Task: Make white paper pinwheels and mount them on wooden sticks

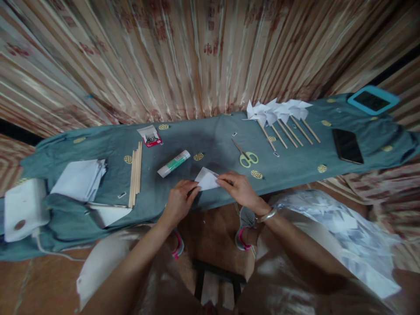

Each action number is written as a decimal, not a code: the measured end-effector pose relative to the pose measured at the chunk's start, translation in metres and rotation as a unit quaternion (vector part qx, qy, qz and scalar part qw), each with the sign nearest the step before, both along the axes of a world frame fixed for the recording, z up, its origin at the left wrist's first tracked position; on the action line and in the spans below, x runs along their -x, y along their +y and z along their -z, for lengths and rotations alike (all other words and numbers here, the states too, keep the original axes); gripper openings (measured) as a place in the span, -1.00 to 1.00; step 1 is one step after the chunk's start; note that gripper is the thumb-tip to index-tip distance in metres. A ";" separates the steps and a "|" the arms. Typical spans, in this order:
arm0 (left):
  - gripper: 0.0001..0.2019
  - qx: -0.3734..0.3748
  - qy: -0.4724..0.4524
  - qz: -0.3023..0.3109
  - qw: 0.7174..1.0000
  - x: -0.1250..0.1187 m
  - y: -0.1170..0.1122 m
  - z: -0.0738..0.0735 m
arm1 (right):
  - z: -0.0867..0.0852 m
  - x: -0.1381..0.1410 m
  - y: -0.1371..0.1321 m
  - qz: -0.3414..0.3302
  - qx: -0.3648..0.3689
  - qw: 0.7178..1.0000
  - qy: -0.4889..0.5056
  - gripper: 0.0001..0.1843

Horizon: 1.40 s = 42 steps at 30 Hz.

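A small folded piece of white paper [207,180] lies on the blue-grey cloth [216,135] near the front edge. My left hand [180,201] pinches its left corner with closed fingers. My right hand [239,188] presses and grips its right side, fingers curled over it. A glue stick [173,163] lies just behind the paper, to the left. Yellow-handled scissors [246,156] lie behind my right hand.
Several finished white paper pinwheels on wooden sticks [282,118] lie at the back right. Bare wooden sticks [135,172] and a stack of white paper [79,178] are on the left. A dark phone [347,145], a blue-framed tablet [373,100] and a small pin packet [149,135] also rest there.
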State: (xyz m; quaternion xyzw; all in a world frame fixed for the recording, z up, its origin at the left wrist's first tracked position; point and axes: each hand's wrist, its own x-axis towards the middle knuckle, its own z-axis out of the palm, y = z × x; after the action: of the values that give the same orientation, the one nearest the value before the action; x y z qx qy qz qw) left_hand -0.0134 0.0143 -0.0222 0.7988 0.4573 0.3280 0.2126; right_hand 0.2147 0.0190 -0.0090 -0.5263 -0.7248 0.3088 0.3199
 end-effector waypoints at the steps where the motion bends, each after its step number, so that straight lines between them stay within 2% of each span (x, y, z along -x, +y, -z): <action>1: -0.76 0.011 -0.001 -0.012 1.000 0.000 0.001 0.001 | 0.000 0.002 0.001 0.014 0.003 1.000 -0.006 -0.84; 4: -0.72 0.033 -0.002 -0.044 0.998 -0.001 0.003 -0.001 | -0.001 0.007 0.005 0.051 0.006 0.998 -0.034 -0.87; 7: -0.58 -0.021 0.035 -0.046 0.998 -0.004 0.001 -0.007 | -0.003 0.012 0.009 0.066 0.006 0.996 -0.066 -0.88; 10: -0.58 -0.118 0.122 0.002 0.985 -0.011 -0.007 -0.011 | -0.005 0.014 0.011 0.060 0.008 0.994 -0.094 -0.88; 13: -0.56 -0.159 0.185 0.056 0.968 -0.019 -0.019 -0.008 | -0.007 0.016 0.011 0.058 -0.002 0.991 -0.117 -0.85; 20: -0.42 -0.120 0.248 0.072 0.959 -0.024 -0.031 0.005 | -0.007 0.018 0.012 0.062 -0.003 0.988 -0.141 -0.83; 42: -0.32 -0.078 0.249 0.071 0.963 -0.024 -0.025 0.001 | -0.011 0.024 0.017 0.079 0.026 0.979 -0.185 -0.82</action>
State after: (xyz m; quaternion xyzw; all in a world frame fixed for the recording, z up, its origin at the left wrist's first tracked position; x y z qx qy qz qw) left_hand 0.0103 -0.0110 -0.0234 0.9000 0.4104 0.1376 0.0515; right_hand 0.1903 0.0365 0.0016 -0.6379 -0.7195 0.1986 0.1896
